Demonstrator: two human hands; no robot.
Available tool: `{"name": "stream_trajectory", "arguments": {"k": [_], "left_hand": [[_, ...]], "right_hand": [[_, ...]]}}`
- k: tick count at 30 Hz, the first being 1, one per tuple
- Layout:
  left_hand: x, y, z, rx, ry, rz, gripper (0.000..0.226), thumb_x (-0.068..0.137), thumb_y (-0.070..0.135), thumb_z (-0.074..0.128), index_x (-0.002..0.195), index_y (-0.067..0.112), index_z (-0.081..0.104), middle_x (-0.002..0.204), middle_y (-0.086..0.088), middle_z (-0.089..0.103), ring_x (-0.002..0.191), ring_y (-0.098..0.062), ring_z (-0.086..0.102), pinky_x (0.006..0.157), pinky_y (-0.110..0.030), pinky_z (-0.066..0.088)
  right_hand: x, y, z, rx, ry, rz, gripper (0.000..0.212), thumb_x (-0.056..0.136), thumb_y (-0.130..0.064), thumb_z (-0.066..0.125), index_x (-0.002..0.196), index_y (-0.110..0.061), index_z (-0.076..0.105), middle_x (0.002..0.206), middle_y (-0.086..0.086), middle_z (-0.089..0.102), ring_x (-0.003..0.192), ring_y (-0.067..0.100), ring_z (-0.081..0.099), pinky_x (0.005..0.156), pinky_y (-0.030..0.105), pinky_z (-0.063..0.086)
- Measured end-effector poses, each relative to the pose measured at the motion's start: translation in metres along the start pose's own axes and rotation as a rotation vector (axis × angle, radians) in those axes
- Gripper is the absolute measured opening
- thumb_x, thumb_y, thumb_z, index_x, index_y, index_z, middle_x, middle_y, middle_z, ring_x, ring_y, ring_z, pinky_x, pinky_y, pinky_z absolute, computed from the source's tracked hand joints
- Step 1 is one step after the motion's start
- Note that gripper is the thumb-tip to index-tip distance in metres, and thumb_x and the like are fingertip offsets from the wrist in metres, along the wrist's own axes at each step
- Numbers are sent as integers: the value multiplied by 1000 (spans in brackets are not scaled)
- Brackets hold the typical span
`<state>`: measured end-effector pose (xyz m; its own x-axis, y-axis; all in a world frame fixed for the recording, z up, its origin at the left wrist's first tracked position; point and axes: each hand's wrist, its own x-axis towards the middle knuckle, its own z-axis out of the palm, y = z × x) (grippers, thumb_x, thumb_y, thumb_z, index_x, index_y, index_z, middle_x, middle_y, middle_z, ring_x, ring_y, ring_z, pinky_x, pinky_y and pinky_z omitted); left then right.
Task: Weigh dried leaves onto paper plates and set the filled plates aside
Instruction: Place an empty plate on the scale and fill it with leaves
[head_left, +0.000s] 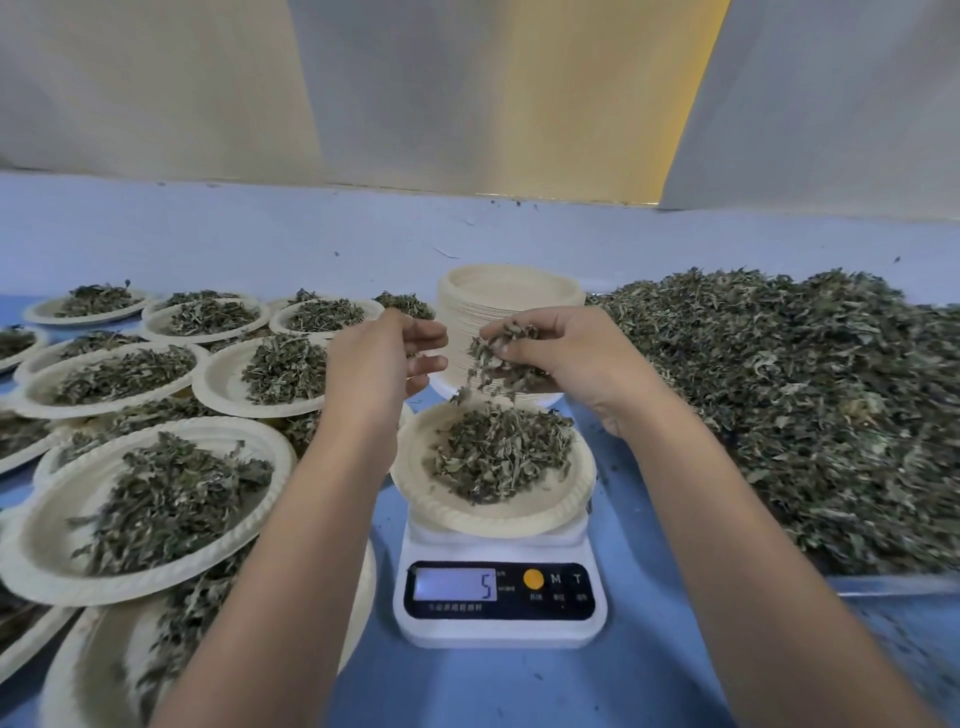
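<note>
Paper plate (415, 483) sits on the kitchen scale (498, 618) and overhangs its platform on all sides. Heap of dried leaves (498, 452) on it; display (454, 584) shows 5.

Right hand (566, 364), above the scale: fingers (524, 325) curled round a clump of leaves, with flakes dropping from it. Left hand (389, 358), above and left of the scale: fingers slack, holding nothing.

Risks, my judgement:
- Loosening the clump all at once would likely overshoot the target.
- Flakes drifting past the rim would land on the blue surface (467, 686) unweighed.
- A wrist brushing the overhanging plate could tip it or disturb the reading.
- Filled plates (47, 545) left of the scale overlap closely, so adding another could spill a neighbour.
</note>
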<state>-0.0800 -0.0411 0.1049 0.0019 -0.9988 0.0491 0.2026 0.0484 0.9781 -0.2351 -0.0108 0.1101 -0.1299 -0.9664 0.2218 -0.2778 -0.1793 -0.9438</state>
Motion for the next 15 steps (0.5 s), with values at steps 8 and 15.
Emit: {"name": "stream_trajectory", "arguments": {"k": [8, 15], "left_hand": [[2, -4, 0, 23, -5, 12, 30, 90, 13, 42, 76, 10, 69, 71, 3, 73, 53, -7, 61, 58, -20, 44], [2, -4, 0, 7, 3, 7, 29, 91, 11, 42, 77, 9, 68, 73, 1, 72, 51, -7, 61, 55, -18, 44]], "right_hand": [[-1, -4, -5, -110, -2, -46, 26, 80, 2, 69, 88, -22, 74, 82, -8, 70, 66, -6, 64, 58, 13, 49], [-2, -4, -3, -147, -30, -19, 31, 83, 2, 65, 86, -27, 74, 91, -3, 72, 70, 13, 67, 67, 23, 56]]}}
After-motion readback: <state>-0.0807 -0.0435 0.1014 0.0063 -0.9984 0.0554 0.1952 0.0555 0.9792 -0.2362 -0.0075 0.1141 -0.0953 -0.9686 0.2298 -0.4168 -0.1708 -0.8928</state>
